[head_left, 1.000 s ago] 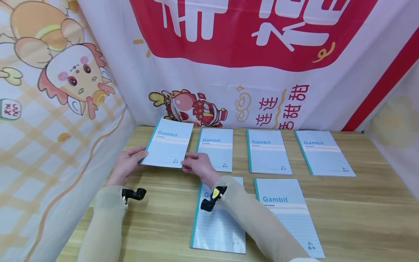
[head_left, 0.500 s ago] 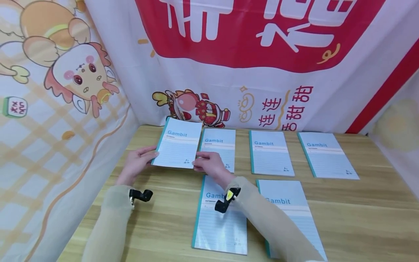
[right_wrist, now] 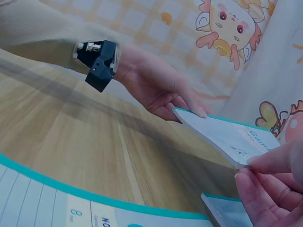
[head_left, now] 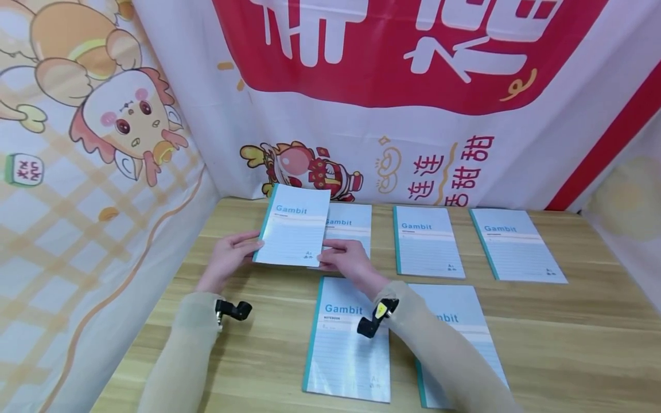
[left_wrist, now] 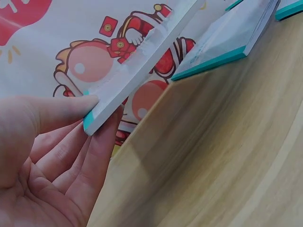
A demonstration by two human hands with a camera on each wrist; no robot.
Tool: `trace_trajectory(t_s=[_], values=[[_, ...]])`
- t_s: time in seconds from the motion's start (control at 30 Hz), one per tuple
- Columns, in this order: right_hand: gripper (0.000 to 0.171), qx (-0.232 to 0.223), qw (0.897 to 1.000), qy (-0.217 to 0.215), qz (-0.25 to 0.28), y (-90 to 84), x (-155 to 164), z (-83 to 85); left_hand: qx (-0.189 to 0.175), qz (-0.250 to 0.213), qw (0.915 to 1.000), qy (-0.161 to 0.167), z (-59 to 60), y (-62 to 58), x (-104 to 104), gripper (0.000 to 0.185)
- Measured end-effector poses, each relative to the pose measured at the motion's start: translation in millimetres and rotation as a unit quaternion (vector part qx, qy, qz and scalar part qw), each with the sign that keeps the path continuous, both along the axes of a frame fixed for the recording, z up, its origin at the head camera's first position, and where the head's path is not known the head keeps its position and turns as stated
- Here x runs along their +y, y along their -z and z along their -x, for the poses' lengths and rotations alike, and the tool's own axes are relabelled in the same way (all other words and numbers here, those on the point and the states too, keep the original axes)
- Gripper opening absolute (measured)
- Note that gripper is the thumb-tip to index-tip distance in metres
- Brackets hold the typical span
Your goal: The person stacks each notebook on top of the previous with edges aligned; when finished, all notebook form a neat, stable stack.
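Observation:
A light blue Gambit notebook [head_left: 296, 228] with a teal spine is held above the wooden table [head_left: 568, 338], tilted. My left hand [head_left: 233, 256] pinches its near left corner, thumb on top and fingers beneath, as the left wrist view shows at the notebook's corner [left_wrist: 102, 111]. My right hand [head_left: 345, 259] pinches the near right corner, seen in the right wrist view at the notebook's edge [right_wrist: 222, 142]. The lifted notebook partly covers another notebook [head_left: 353, 226] lying flat behind it.
Several more Gambit notebooks lie flat: two in the back row [head_left: 426, 241] [head_left: 515, 244] and two at the front [head_left: 347, 338] [head_left: 465, 344], the right one partly under my sleeve. Printed cloth banners [head_left: 361, 86] wall the table's back and sides.
Both hands have carried the notebook to the right, from the back left spot until it overlaps the second notebook of the back row.

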State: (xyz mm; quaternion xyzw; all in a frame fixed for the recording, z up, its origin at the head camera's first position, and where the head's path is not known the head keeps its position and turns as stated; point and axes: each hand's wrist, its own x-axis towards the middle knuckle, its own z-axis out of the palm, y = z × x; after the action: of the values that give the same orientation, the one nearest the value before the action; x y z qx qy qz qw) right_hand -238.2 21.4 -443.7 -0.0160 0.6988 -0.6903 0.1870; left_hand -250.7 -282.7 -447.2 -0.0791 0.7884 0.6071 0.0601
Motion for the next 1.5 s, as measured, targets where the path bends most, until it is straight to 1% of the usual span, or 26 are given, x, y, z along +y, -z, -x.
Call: trace_trajectory(t_s=[0.3, 0.57, 0.77, 0.93, 1.17, 1.33, 1.5], values=[[0.050, -0.007, 1.000, 0.001, -0.001, 0.7, 19, 2.9, -0.012, -0.030, 0.9994, -0.006, 6.7, 2.0, 13, 0.054], [0.048, 0.008, 1.000, 0.005, -0.007, 3.1, 35, 5.2, -0.013, -0.036, 0.9992, -0.011, 10.6, 0.5, 27, 0.053], [0.047, -0.004, 1.000, 0.012, -0.014, -1.1, 48, 4.7, -0.012, -0.044, 0.9989, -0.005, 13.1, 0.5, 41, 0.050], [0.048, 0.004, 1.000, 0.018, -0.025, -5.3, 58, 1.8, -0.010, -0.041, 0.9991, 0.002, 12.1, -1.3, 53, 0.046], [0.048, 0.023, 0.999, 0.027, -0.039, -7.4, 70, -1.9, -0.011, -0.039, 0.9990, 0.020, 13.2, -2.1, 65, 0.041], [0.048, 0.029, 0.998, 0.032, -0.050, -6.3, 78, -3.6, -0.015, -0.033, 0.9990, 0.025, 10.3, -3.8, 74, 0.037], [0.047, 0.027, 0.997, 0.037, -0.061, -6.4, 84, -5.3, -0.009, -0.029, 0.9992, 0.027, 7.2, -5.2, 81, 0.036]])
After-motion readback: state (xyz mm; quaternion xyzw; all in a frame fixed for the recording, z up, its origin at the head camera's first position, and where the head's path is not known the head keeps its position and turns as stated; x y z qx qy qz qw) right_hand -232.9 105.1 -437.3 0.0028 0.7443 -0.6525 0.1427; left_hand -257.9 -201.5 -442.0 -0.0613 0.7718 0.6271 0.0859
